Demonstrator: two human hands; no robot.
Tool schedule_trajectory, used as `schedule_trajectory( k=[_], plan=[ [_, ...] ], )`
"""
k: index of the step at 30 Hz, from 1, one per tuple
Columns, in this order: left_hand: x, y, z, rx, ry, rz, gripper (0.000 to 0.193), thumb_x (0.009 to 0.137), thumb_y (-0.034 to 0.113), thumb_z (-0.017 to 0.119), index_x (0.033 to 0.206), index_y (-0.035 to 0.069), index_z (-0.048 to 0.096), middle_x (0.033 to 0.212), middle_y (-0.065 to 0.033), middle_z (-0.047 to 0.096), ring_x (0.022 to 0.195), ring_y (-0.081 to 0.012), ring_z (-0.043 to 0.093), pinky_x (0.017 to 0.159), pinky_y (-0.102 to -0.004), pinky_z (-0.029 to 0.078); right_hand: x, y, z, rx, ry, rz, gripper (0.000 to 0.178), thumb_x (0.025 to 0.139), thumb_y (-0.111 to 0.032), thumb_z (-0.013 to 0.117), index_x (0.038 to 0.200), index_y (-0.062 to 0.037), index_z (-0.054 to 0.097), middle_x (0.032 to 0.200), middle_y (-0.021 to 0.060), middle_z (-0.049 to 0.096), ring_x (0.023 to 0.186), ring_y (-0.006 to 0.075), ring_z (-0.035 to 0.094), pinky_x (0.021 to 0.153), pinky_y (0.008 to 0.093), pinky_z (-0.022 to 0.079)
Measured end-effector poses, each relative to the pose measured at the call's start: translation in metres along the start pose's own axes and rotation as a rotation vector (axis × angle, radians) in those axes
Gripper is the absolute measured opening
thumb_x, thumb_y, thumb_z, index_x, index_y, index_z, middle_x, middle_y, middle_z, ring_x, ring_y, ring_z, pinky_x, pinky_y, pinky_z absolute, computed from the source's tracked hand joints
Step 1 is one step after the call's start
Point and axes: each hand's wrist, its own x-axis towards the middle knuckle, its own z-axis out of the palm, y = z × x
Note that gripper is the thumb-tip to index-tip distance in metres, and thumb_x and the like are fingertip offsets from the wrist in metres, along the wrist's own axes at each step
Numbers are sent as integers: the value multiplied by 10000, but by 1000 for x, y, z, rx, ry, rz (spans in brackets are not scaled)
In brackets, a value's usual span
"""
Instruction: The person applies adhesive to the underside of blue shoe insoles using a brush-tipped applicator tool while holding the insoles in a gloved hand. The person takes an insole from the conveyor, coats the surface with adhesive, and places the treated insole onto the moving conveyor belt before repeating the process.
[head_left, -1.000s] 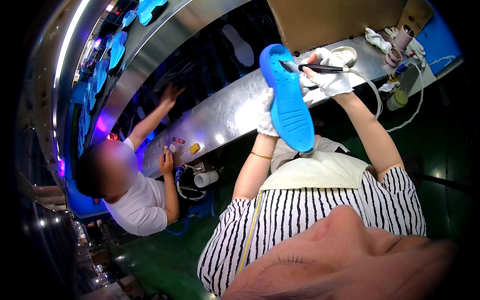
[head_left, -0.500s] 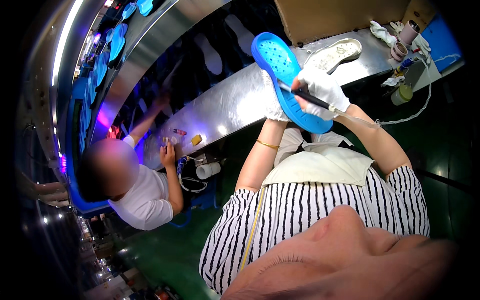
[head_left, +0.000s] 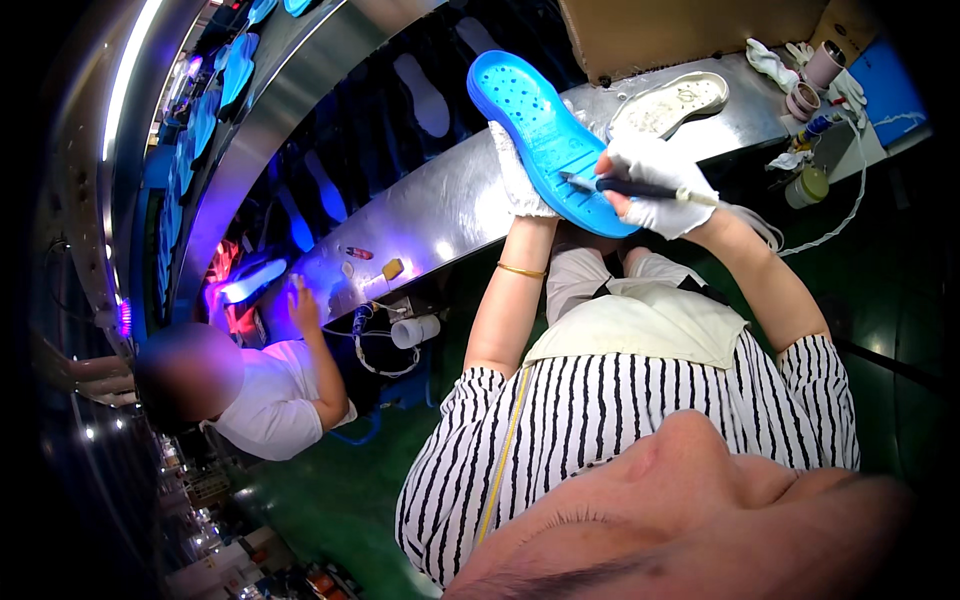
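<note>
A bright blue shoe sole (head_left: 522, 98) is tilted in front of me, its recessed, perforated side up. My left hand (head_left: 512, 172), in a white glove, is closed on its left edge from below; most of its fingers are hidden. In my right hand (head_left: 660, 160), gloved with bare fingertips, is a slim black-handled brush (head_left: 625, 187) with a pale tube trailing from its back end. The brush tip is over the slotted near half of the sole, touching or just above it. Beyond my right hand lies a white shoe sole (head_left: 672, 105) on the metal bench (head_left: 440, 220).
A cardboard box (head_left: 660, 40) stands behind the bench. At right are a pink cup (head_left: 824, 65), rags and a jar (head_left: 805, 188). A yellow sponge (head_left: 392, 269) lies left, near a co-worker (head_left: 275, 395) holding a lit sole (head_left: 255, 282). Soles line the dark conveyor (head_left: 422, 95).
The blue sole and my left hand have shifted left and slightly up. The brush has moved to the sole's slotted near half. The co-worker has leaned left, with a sole now visible there.
</note>
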Motion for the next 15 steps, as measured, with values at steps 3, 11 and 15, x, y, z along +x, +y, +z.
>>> schedule_trajectory(
  k=[3,11,15],
  plan=[
    [6,4,-10,-19,-54,-35,722,851,655,392,1269,68,445,1158,-182,555,1003,-325,563,875,-458,476,-1,-6,10,44,-67,-40,219,701,-51,668,902,-53,582,799,111,581,745,246,593,684,316,482],
    [-3,-15,-15,59,-215,144,842,855,700,266,1383,46,300,1336,-171,425,1192,-323,444,1022,-453,360,12,16,-21,337,69,268,130,813,-78,651,899,-13,578,799,57,602,710,111,598,656,238,485],
    [2,-22,-1,243,-144,147,813,853,676,349,1374,53,312,1331,-141,437,1160,-299,479,994,-436,401,8,21,-23,362,105,202,123,809,-51,647,899,-9,573,822,70,600,697,119,614,631,234,496]
  ],
)
